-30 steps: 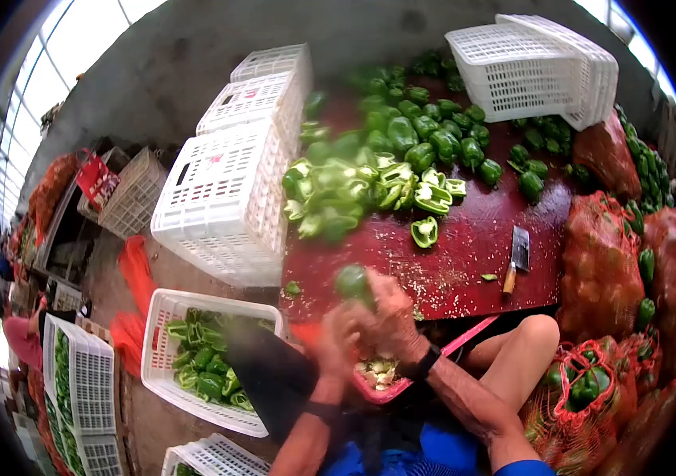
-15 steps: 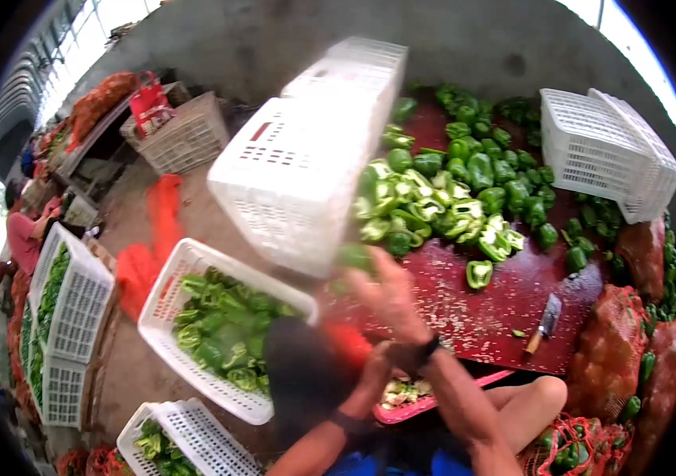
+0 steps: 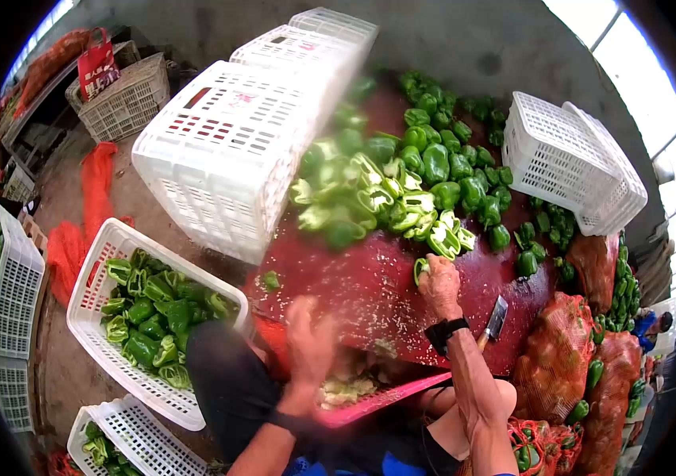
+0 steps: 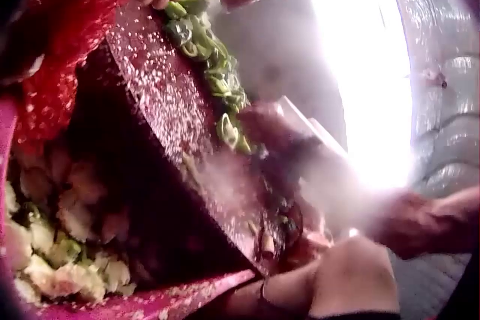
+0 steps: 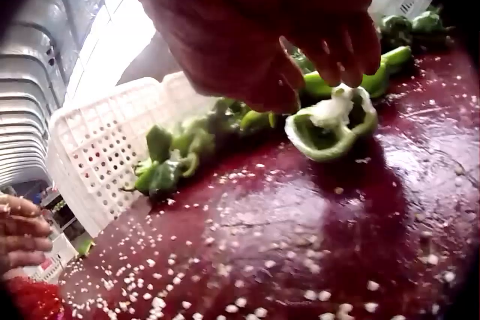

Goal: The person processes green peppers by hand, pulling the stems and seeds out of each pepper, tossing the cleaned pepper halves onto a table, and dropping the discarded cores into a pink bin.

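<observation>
Person had a chunky black right-wrist strap [image 3: 446, 335], a dark left-wrist band [image 3: 290, 423], dark legwear [image 3: 231, 389], plus some bright blue clothing [image 3: 397, 465].

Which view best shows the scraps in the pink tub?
Left wrist: the scraps sit large and close at lower left, inside the pink tub. Head shows them smaller and hazy, near the left hand. Right wrist doesn't show them.

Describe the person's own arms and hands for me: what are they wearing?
The left hand and right hand are gloveless. The left wristband is dark; the right wristband is black and bulkier. Both forearms are bare, with no sleeves on them.
</observation>
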Demonstrator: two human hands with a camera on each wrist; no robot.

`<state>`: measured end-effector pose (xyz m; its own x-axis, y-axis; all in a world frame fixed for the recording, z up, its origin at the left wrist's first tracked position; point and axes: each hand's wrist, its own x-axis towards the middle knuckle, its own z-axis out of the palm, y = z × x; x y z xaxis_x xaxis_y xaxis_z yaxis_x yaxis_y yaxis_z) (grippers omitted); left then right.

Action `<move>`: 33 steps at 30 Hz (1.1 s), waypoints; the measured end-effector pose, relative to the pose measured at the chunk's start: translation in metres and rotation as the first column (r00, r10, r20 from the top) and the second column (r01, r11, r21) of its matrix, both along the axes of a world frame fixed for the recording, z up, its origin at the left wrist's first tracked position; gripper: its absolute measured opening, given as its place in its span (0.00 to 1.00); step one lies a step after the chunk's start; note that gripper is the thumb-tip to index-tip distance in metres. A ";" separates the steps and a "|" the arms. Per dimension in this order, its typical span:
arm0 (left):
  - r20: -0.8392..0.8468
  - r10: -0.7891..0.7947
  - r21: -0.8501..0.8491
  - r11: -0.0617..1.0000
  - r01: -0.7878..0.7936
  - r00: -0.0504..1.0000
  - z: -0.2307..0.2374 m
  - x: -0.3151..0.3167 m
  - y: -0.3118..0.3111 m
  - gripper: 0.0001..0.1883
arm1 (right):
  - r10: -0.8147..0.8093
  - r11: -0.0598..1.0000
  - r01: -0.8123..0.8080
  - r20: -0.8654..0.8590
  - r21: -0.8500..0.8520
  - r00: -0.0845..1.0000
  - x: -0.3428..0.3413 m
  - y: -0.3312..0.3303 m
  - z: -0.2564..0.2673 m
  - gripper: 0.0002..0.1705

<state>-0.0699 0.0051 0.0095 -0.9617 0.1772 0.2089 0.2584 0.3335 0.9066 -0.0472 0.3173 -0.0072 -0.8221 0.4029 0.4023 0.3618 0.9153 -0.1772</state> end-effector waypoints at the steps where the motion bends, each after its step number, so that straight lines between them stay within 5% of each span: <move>1: -0.066 0.040 -0.074 0.996 -0.045 0.997 -0.002 -0.014 0.003 0.22 | 0.010 1.000 -0.010 0.022 0.000 1.000 0.002 0.003 -0.003 0.10; 3: -0.134 0.118 -0.360 0.919 -0.159 0.984 -0.009 -0.037 0.006 0.28 | 0.025 1.000 -0.024 0.060 -0.009 0.998 0.001 0.009 -0.010 0.12; 8: -0.295 0.078 -0.678 0.686 -0.266 0.952 -0.058 -0.061 0.023 0.29 | -0.062 0.987 0.083 0.155 -0.137 0.986 0.000 0.017 -0.020 0.15; 11: -0.338 -0.265 -0.554 0.832 0.036 0.903 -0.064 -0.052 0.055 0.26 | -0.141 0.969 0.176 0.198 -0.176 0.970 0.009 0.009 -0.016 0.15; 13: -0.414 -0.520 -0.662 0.735 0.146 0.747 -0.074 -0.028 0.083 0.25 | -0.194 0.954 0.223 0.154 -0.202 0.969 0.016 0.015 -0.024 0.18; 15: -0.360 -0.617 -0.497 0.762 0.416 0.700 -0.056 0.003 0.106 0.23 | -0.269 0.906 0.290 0.110 -0.309 0.957 0.024 0.025 -0.024 0.21; 16: -0.331 -0.678 -0.502 0.715 0.486 0.656 -0.057 0.016 0.114 0.24 | -0.277 0.820 0.248 0.023 -0.516 0.961 0.031 0.029 -0.006 0.24; 19: -0.249 -0.858 -0.497 0.512 0.701 0.450 -0.069 0.057 0.107 0.26 | -0.236 0.688 0.070 -0.132 -0.723 0.963 0.042 0.050 0.020 0.26; 21: -0.294 -0.866 -0.479 0.500 0.721 0.406 -0.044 0.067 0.097 0.24 | -0.231 0.564 -0.003 -0.162 -0.826 0.959 0.047 0.047 0.065 0.26; 24: 0.013 -0.984 -0.422 0.158 0.893 0.180 -0.070 0.062 0.072 0.21 | -0.187 0.422 -0.154 -0.252 -0.893 0.949 0.055 0.039 0.105 0.27; 25: 0.068 -0.972 -0.431 0.175 0.885 0.226 -0.046 0.065 0.062 0.19 | -0.195 0.349 -0.190 -0.270 -0.918 0.943 0.057 0.033 0.117 0.27; 27: -0.085 -0.949 -0.432 0.308 0.848 0.302 -0.056 0.057 0.047 0.17 | -0.214 0.201 -0.268 -0.309 -0.942 0.927 0.060 0.019 0.133 0.26; 29: 0.037 -0.807 -0.243 0.565 0.789 0.589 -0.042 0.065 0.038 0.17 | -0.133 0.233 -0.300 -0.336 -0.925 0.932 0.062 0.003 0.135 0.25; 30: 0.186 -0.734 -0.201 0.622 0.757 0.653 -0.032 0.060 0.038 0.20 | -0.118 0.212 -0.264 -0.292 -0.941 0.949 0.067 -0.008 0.134 0.24; 33: 0.364 -0.725 0.269 0.683 0.679 0.584 -0.015 0.043 0.041 0.31 | -0.066 0.216 -0.232 -0.251 -0.948 0.966 0.071 -0.037 0.111 0.24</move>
<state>-0.0271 0.0459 -0.0050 -0.5342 0.8373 -0.1163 -0.0248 0.1221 0.9922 0.0237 0.2801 0.1040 -0.8404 0.5330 -0.0977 0.1160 0.0009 -0.9932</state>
